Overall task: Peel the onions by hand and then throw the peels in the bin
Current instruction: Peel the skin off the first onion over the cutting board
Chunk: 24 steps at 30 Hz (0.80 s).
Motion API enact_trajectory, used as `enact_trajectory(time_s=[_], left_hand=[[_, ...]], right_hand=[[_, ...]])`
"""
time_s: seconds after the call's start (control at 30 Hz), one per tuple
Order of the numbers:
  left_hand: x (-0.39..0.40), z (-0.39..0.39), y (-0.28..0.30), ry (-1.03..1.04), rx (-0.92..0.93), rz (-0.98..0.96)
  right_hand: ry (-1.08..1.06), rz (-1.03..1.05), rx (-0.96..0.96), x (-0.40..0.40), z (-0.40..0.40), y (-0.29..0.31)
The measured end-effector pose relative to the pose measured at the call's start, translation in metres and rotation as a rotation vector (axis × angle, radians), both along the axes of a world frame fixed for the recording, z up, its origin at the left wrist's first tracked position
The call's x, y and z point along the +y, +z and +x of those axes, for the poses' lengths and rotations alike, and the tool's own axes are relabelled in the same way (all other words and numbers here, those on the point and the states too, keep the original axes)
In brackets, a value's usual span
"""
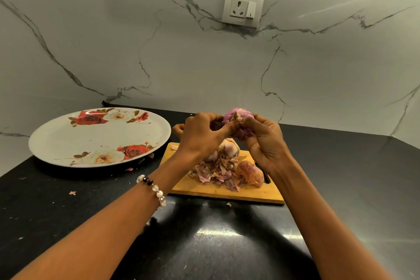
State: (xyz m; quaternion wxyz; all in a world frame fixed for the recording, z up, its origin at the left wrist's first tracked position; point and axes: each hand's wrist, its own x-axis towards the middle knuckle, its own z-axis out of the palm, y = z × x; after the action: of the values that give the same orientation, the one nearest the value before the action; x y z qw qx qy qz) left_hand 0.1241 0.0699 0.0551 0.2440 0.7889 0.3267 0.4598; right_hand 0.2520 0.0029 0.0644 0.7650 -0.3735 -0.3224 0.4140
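My right hand point(264, 141) grips a purple onion point(236, 115) held up above the wooden cutting board point(227, 193). My left hand point(202, 136) pinches a strip of dry skin at the onion's root end with thumb and fingers. On the board lie two unpeeled onions, one pale point(230, 148) at the back and one pinkish-brown point(251, 173) at the right. A heap of papery peels point(216, 174) lies between and in front of them. No bin is in view.
A large white plate with red roses point(100, 138) sits left of the board on the black counter point(216, 241). Small peel scraps point(72, 193) dot the counter. A marble wall with a socket point(243, 8) stands close behind.
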Motion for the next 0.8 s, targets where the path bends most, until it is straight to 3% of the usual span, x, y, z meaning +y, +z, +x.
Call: enact_trajectory(time_s=[0.23, 0.47, 0.8], left_hand=[[-0.004, -0.009, 0.006, -0.159, -0.076, -0.202], [-0.007, -0.009, 0.009, -0.165, -0.05, -0.157], [-0.012, -0.009, 0.01, -0.088, -0.035, -0.106]], right_hand=[[0.065, 0.009, -0.111, -0.002, 0.004, 0.0], [0.005, 0.033, -0.317, -0.005, 0.004, -0.001], [-0.053, 0.071, -0.444, 0.0, 0.004, -0.008]])
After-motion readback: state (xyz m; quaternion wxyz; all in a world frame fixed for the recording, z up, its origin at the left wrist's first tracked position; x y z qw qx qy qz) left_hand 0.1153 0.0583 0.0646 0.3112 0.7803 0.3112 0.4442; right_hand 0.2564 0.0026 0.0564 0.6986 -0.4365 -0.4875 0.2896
